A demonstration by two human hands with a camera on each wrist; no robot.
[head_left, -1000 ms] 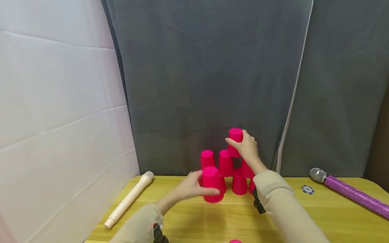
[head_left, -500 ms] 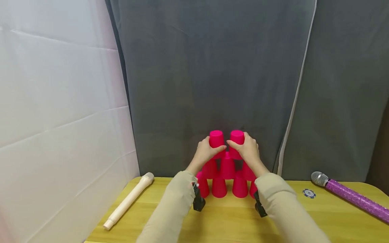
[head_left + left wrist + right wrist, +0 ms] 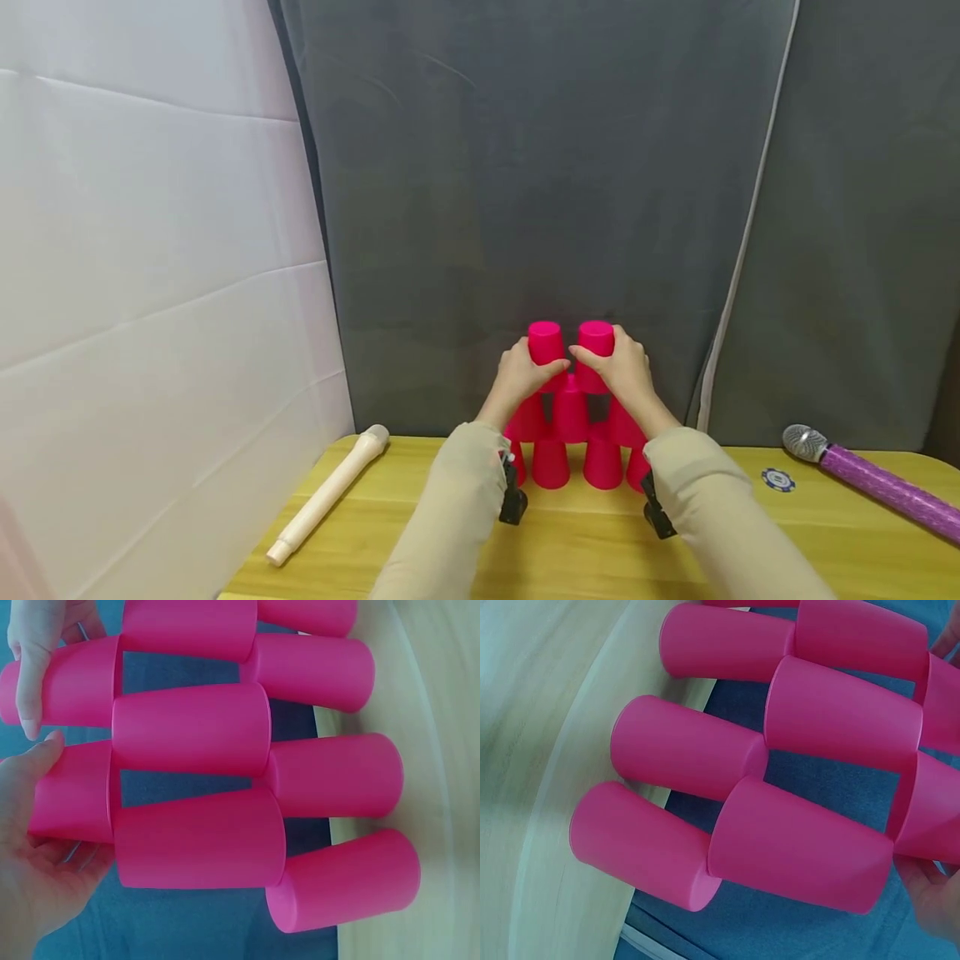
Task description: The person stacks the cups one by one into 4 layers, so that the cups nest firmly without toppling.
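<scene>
- Head view: yellow wooden table (image 3: 750,542) before a grey backdrop curtain (image 3: 525,167), carrying the whole build at 12 o'clock
- Pink cup pyramid (image 3: 572,433) stands at the table's far edge: four inverted cups at the bottom, three above, two on the third tier; judging by that shape, only a single cup for the peak looks left to add
- Purple microphone (image 3: 885,487) lies at 3 o'clock, a cream recorder (image 3: 330,493) at 9 o'clock, both well apart from the cups
- Left hand (image 3: 521,379) has its fingers curled round the left top cup (image 3: 545,343)
- Right hand (image 3: 626,375) wraps the right top cup (image 3: 596,342) likewise
- Small blue poker chip (image 3: 777,479) sits near the microphone
</scene>
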